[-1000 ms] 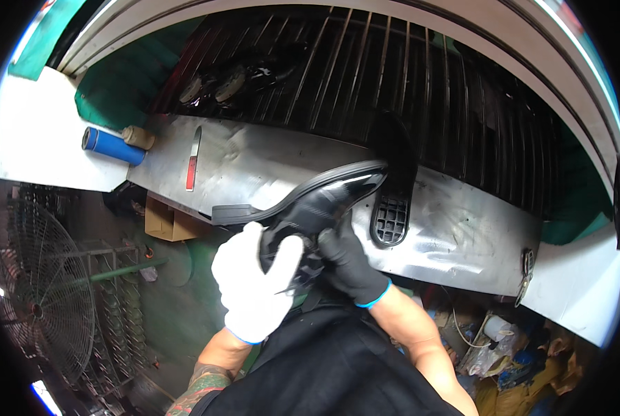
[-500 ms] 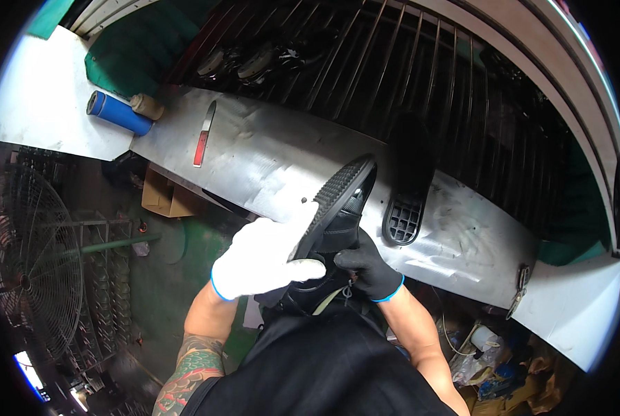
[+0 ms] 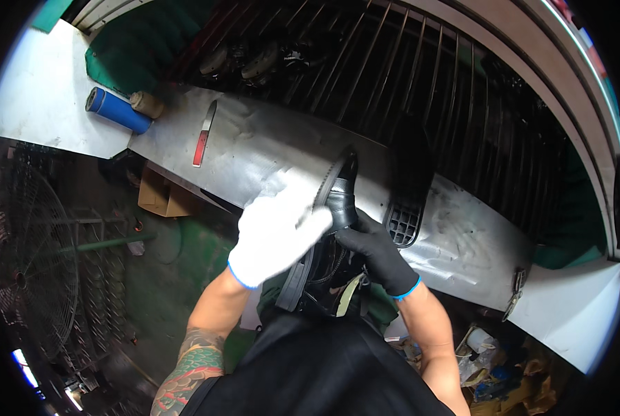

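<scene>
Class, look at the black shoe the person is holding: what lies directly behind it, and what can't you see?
Behind the black shoe lies a dented metal bench, with dark slatted bars beyond. The left hand in a white glove covers the shoe's side; the right hand grips it from below, so its underside is hidden.

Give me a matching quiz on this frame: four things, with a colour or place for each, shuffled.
Things:
1. left hand
2. right hand
3. tube
4. shoe

Colour or place:
A. blue, lying at the bench's left end
B. in a black glove
C. held between both hands
D. in a white glove

Pairs: 1-D, 2-B, 3-A, 4-C
</scene>
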Available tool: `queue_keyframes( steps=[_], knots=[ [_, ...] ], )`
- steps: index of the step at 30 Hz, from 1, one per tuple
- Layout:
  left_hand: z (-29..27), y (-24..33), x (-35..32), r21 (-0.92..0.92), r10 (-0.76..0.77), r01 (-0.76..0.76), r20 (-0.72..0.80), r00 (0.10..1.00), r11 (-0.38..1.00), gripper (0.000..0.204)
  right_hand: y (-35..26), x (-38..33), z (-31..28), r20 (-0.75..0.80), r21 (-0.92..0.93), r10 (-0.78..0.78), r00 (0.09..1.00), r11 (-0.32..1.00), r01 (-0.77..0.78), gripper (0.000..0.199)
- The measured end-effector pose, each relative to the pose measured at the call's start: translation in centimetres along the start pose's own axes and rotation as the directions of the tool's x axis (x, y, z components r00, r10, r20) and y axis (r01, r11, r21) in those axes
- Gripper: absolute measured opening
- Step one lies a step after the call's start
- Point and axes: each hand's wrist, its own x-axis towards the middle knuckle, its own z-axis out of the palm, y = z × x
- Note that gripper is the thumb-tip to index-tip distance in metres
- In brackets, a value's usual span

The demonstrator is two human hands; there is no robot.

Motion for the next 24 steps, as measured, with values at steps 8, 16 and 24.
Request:
queue_keyframes(
  steps=[8,16,24],
  knots=[
    [2.2,-4.2,7.6,-0.348,-0.095,0.022,-0.193,0.977,0.937,0.031,-2.0,2.4,1.2,0.038,-0.542,0.041,0.998,0.840,-0.013,0.112],
    [6.7,-5.0,4.8,-0.711,-0.399,-0.222,-0.593,0.700,0.667,0.033,-0.4,1.8,2.6,-0.049,-0.622,-0.056,0.997,0.783,0.013,0.119],
    [0.4,-0.9,-0.2,-0.532,-0.292,0.203,-0.087,0.952,0.822,0.096,1.7,-0.1,4.4,-0.005,-0.560,-0.354,0.935,0.776,0.291,0.104]
  ],
)
